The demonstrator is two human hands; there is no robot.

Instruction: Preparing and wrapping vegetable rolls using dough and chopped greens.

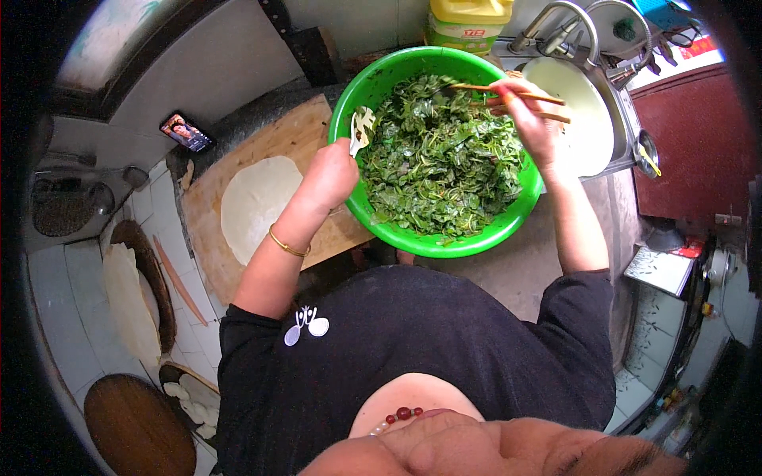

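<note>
A large green plastic basin (440, 249) holds a heap of chopped leafy greens (440, 166). My left hand (333, 175), with a bangle on the wrist, grips the handle of a slotted plastic spoon (361, 128) just inside the basin's left rim. Over the right side of the greens, my right hand (528, 125) is closed around a pair of wooden chopsticks (547, 99), whose tips reach into the upper part of the heap. Left of the basin, a rolled-out round of dough (259, 205) lies flat on a wooden board (208, 250), partly behind my left forearm.
A pale round basin (586, 125) sits in the metal sink (622, 119) below the faucets (553, 44). A yellow jug (470, 24) stands behind the green basin. A phone (186, 132) leans at the wall. Further left are a thin dough sheet (128, 297) and a wooden rolling pin (178, 279).
</note>
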